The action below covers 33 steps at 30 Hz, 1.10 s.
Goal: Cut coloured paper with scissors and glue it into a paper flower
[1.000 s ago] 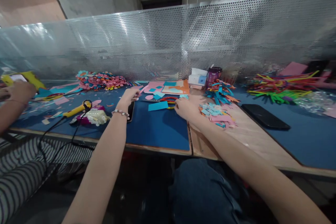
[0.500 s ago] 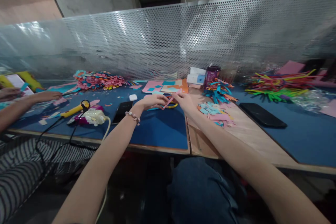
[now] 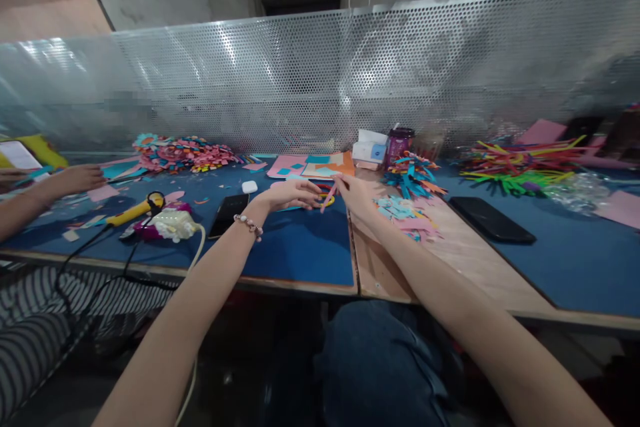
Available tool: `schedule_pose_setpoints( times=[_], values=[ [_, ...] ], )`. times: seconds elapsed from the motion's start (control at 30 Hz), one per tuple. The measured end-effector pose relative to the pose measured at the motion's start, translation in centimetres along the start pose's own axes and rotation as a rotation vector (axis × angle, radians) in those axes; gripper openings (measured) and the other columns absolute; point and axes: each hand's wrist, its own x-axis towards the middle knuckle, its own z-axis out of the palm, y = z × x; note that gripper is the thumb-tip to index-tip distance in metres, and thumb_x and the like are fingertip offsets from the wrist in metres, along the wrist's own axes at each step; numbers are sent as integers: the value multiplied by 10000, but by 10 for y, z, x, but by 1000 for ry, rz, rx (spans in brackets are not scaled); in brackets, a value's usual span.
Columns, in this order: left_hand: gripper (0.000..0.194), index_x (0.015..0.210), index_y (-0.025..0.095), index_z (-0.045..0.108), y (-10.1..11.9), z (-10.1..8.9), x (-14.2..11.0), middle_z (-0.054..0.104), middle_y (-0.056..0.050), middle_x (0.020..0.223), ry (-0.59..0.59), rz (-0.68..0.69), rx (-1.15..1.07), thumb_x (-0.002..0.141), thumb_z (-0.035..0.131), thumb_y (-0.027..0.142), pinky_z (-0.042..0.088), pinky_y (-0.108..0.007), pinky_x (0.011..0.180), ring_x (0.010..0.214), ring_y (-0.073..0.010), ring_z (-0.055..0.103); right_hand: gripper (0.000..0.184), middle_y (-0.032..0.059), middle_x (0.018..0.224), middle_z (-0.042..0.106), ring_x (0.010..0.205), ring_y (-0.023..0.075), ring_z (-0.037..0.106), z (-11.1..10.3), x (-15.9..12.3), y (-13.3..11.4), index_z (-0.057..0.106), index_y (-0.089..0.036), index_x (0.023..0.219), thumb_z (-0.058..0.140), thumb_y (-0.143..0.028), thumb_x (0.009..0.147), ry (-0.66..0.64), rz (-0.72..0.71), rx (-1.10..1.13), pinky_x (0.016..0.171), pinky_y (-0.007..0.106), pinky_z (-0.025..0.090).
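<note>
A narrow pink paper strip [image 3: 327, 199] hangs from the pinched fingertips of my right hand [image 3: 354, 195]. My left hand [image 3: 294, 195], a beaded bracelet on its wrist, is just left of the strip with its fingers stretched out and apart. Behind the strip lies something with yellow and red loops [image 3: 327, 191], probably scissors handles, partly hidden by my hands. Beyond both hands are sheets and cut pieces of pink, blue and orange paper [image 3: 280, 165]. A pile of small cut paper pieces [image 3: 406, 212] lies by my right forearm.
A black phone [image 3: 229, 215], white case [image 3: 249, 186] and yellow glue gun [image 3: 133, 212] lie left. Another person's hand [image 3: 83, 178] is further left. Right are a dark phone [image 3: 491, 219], colourful strips [image 3: 520, 163], a tissue pack [image 3: 370, 149] and purple cup [image 3: 399, 145].
My left fingers have come off the pink strip, which now hangs more upright from my right hand. The view has shifted slightly to the right.
</note>
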Motion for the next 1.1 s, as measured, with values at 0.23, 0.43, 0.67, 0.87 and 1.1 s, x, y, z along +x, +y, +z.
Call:
schedule_pose_setpoints(
  times=[0.23, 0.43, 0.67, 0.87, 1.1],
  values=[
    [293, 857, 158, 675, -29, -32, 16, 674, -114, 897, 346, 150, 526, 644, 741, 349, 460, -289, 683, 801, -187, 624, 420, 40, 653, 629, 628, 137, 549, -26, 3, 22, 629, -139, 698, 367, -380, 920, 41, 127, -74, 610, 211, 360],
    [536, 1002, 193, 684, -37, -44, 17, 659, -106, 1062, 254, 97, 759, 534, 792, 430, 445, -319, 817, 975, -251, 605, 399, 62, 785, 691, 719, 169, 597, -34, 6, 41, 684, -144, 956, 354, -367, 925, 84, 132, -141, 688, 244, 408],
    [686, 1154, 184, 618, -30, -38, 14, 595, -114, 1208, 170, 68, 992, 603, 679, 588, 389, -339, 914, 1098, -275, 537, 455, 213, 968, 666, 1032, 303, 523, -37, -2, 28, 678, -74, 1021, 347, -372, 930, 70, 192, -561, 861, 406, 387],
    [645, 1110, 167, 644, -27, -34, 14, 625, -119, 1128, 165, 112, 1000, 605, 682, 565, 396, -332, 857, 1033, -276, 554, 563, 233, 1055, 619, 1144, 391, 418, -30, -15, 33, 694, -111, 1033, 340, -529, 901, -55, 288, -831, 954, 655, 154],
    [622, 1120, 174, 640, -21, -24, 11, 626, -112, 1127, 156, 221, 957, 602, 706, 513, 381, -338, 895, 1054, -276, 546, 323, 180, 1267, 520, 1263, 342, 321, -3, 11, 57, 681, -142, 1065, 444, -202, 855, -234, -133, -929, 1042, 548, 158]
  ],
)
